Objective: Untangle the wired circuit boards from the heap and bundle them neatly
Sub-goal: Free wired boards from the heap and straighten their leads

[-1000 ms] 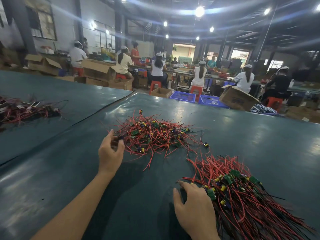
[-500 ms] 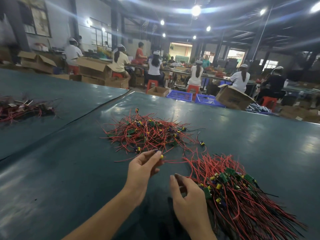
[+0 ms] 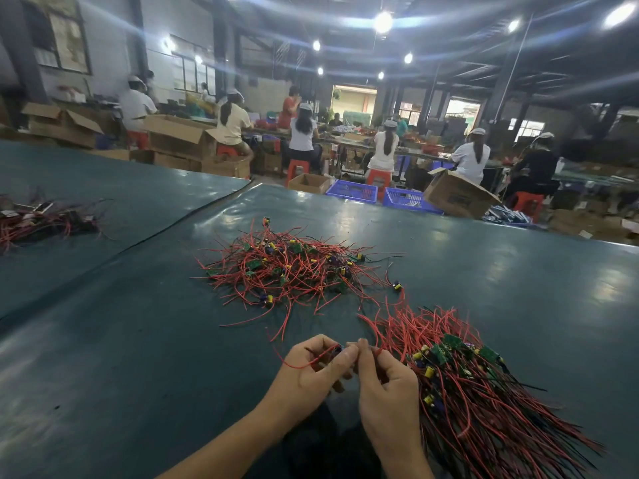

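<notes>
A tangled heap point(image 3: 290, 271) of small green circuit boards with red and black wires lies in the middle of the dark green table point(image 3: 138, 357). At the right lies a combed bundle point(image 3: 460, 382) of the same boards, wires trailing toward the near right. Just in front of the heap my left hand point(image 3: 311, 371) pinches one wired circuit board point(image 3: 337, 350), its red wire looping under the fingers. My right hand point(image 3: 383, 382) meets it from the right and pinches the same piece at the fingertips. The board itself is mostly hidden by my fingers.
Another pile of wired parts point(image 3: 41, 219) lies far left on the neighbouring table. Beyond the far edge stand blue crates point(image 3: 352, 191), cardboard boxes point(image 3: 456, 195) and several seated workers point(image 3: 304, 140) with their backs turned.
My left hand drew one wired board out of the heap's left side and brought it toward me. My right hand left the bundle's edge and rose to meet it; both now pinch the piece.
</notes>
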Demonstrator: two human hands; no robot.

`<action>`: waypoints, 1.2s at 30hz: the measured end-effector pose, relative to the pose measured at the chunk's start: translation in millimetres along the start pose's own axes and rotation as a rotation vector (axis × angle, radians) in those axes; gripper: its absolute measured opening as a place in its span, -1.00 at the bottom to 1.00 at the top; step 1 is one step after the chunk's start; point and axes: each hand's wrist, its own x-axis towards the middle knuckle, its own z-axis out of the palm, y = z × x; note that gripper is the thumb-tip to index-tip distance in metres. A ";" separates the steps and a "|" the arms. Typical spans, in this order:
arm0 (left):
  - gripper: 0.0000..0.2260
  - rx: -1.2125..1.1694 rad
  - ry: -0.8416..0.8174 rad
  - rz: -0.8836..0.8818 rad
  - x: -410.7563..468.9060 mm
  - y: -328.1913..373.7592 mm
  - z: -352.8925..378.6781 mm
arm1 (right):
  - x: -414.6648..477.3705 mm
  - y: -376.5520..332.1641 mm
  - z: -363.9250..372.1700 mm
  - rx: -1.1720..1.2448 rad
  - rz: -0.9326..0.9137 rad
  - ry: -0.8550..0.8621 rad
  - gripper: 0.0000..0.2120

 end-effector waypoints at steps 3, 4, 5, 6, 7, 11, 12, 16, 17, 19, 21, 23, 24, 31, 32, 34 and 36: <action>-0.76 0.035 0.030 0.061 -0.2 -0.6 -1.0 | -0.5 -2.1 0.5 0.044 0.028 0.002 -0.67; -0.77 0.024 0.039 0.066 -0.5 0.0 -0.8 | 0.5 -2.0 0.3 0.076 0.045 0.008 -0.68; -0.77 0.001 0.047 0.066 -0.7 0.8 -0.7 | 1.7 -1.9 0.2 0.109 0.062 0.012 -0.73; -0.75 -0.020 0.054 0.066 -0.4 1.2 -0.7 | 2.4 -1.7 0.2 0.133 0.074 0.013 -0.78; -0.73 -0.030 0.060 0.065 -0.2 1.4 -0.9 | 2.8 -1.3 0.3 0.144 0.079 0.009 -0.81; -0.69 -0.040 0.070 0.057 0.9 0.8 -1.5 | 1.9 0.1 2.4 0.106 0.063 -0.024 -0.76; -0.69 -0.048 0.073 0.053 1.0 1.1 -0.8 | 2.1 -0.1 3.1 0.109 0.083 -0.006 -0.76; -0.69 -0.019 0.022 0.063 1.5 6.5 2.5 | 9.8 -4.8 -1.4 0.288 0.265 0.159 -0.76; -0.70 -0.019 0.006 0.065 1.2 8.8 2.5 | 13.2 -5.9 -5.8 0.334 0.299 0.207 -0.76; -0.72 -0.024 -0.017 0.067 0.5 13.3 1.2 | 20.0 -7.5 -15.5 0.411 0.344 0.290 -0.78; -0.71 -0.021 -0.046 0.062 -0.5 16.1 1.4 | 24.6 -7.7 -23.4 0.474 0.357 0.336 -0.82; -0.67 -0.026 -0.079 0.026 -1.7 16.4 3.2 | 26.6 -7.5 -27.5 0.527 0.349 0.360 -0.84; -0.66 -0.030 -0.099 0.006 -2.1 15.6 3.8 | 27.0 -7.2 -28.6 0.534 0.335 0.368 -0.83; -0.68 -0.055 -0.087 -0.044 -2.4 8.8 3.2 | 20.5 -5.6 -24.1 0.437 0.249 0.286 -0.81; -0.68 -0.056 -0.063 -0.037 -2.0 7.7 3.1 | 17.8 -5.4 -20.1 0.392 0.241 0.233 -0.81; -0.70 -0.059 -0.038 -0.026 -1.4 6.3 2.7 | 11.6 -3.4 -9.7 0.290 0.223 0.111 -0.81; -0.71 -0.084 -0.024 -0.036 -0.8 5.9 1.3 | 5.7 -1.8 0.0 0.219 0.203 0.048 -0.79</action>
